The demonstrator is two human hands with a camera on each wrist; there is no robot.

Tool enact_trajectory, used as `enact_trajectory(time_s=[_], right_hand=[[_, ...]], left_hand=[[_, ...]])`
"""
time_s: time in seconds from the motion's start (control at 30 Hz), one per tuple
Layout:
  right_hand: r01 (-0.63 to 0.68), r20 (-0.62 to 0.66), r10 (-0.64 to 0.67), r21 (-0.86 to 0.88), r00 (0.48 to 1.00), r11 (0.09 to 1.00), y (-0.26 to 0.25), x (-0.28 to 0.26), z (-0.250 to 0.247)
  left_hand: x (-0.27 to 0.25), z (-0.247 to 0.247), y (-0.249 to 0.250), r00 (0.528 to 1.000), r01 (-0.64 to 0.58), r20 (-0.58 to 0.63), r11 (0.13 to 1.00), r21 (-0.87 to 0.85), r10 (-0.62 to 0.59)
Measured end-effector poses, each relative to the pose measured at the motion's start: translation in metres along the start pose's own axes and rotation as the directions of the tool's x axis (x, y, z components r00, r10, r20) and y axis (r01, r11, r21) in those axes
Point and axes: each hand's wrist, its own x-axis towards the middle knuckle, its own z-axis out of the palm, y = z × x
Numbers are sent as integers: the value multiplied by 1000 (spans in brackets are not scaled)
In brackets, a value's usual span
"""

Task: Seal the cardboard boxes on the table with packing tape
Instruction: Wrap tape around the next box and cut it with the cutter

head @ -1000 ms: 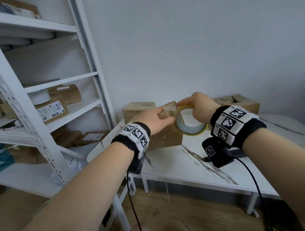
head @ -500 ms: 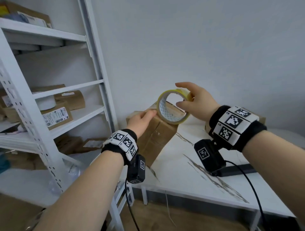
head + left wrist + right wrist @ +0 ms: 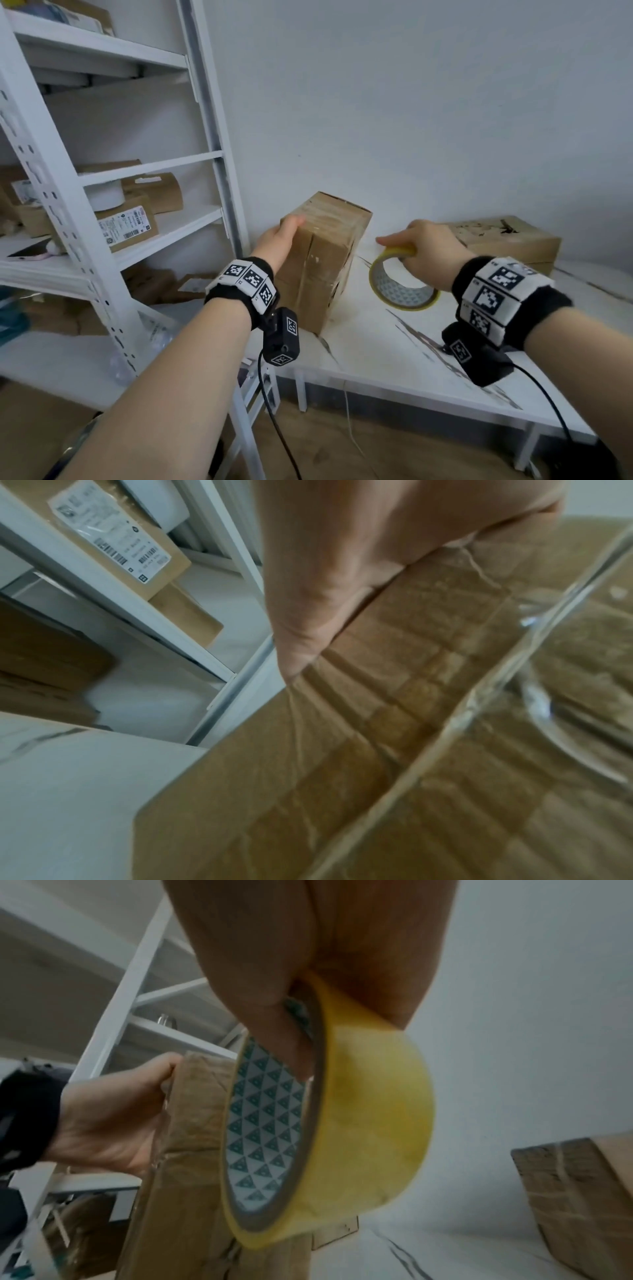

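Note:
A taped brown cardboard box (image 3: pixel 322 260) stands on end near the left edge of the white table (image 3: pixel 370 346). My left hand (image 3: pixel 281 236) grips its upper left edge, thumb on the near face; the left wrist view shows the thumb (image 3: pixel 308 631) on the box (image 3: pixel 377 750), fingers hidden behind. My right hand (image 3: pixel 428 250) holds a yellow tape roll (image 3: pixel 400 284) to the right of the box, low over the table. In the right wrist view the roll (image 3: pixel 342 1123) is pinched through its core between thumb and fingers. A second box (image 3: pixel 507 240) lies at the back right.
A white metal shelf rack (image 3: pixel 102 212) with labelled parcels stands left of the table. More flat cardboard lies on its lower shelf (image 3: pixel 161 284). The grey wall is right behind the boxes. Black cables hang from both wrist cameras below the table's front edge.
The box has been turned up onto its end under my left hand. My right hand has carried the tape roll from above the box down and to the right.

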Motion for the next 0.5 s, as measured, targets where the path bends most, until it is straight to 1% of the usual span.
enact_trajectory(time_s=[0.1,0.2,0.27,0.3,0.37,0.4,0.47,0.5], right_hand=[[14,26,-13,-27,1000,1000,-4,8,5],[37,50,-35,-52,998,998,-13,15,8],[56,79,-51,-59,996,997,-19,17,15],[63,89,-58,-51,994,997,-23,18,19],[78,100,-75,-31,992,996,-30,22,25],[87,103,-84,-28,991,996,-33,24,27],[98,111,-95,-29,989,995,-40,28,30],[103,116,-99,-30,988,994,-42,29,31]], left_hand=[[3,-4,-6,999,34,-6,997,-75,-35],[24,-10,-27,999,37,-10,982,-186,-40],[30,-14,-35,998,17,-48,977,-214,-28],[26,-16,-33,997,-15,-82,978,-209,-2],[22,-20,-30,982,-136,-153,980,-148,113],[23,-23,-30,964,-209,-187,973,-102,187],[23,-30,-28,910,-346,-224,937,53,349],[21,-32,-24,882,-394,-209,905,162,421]])
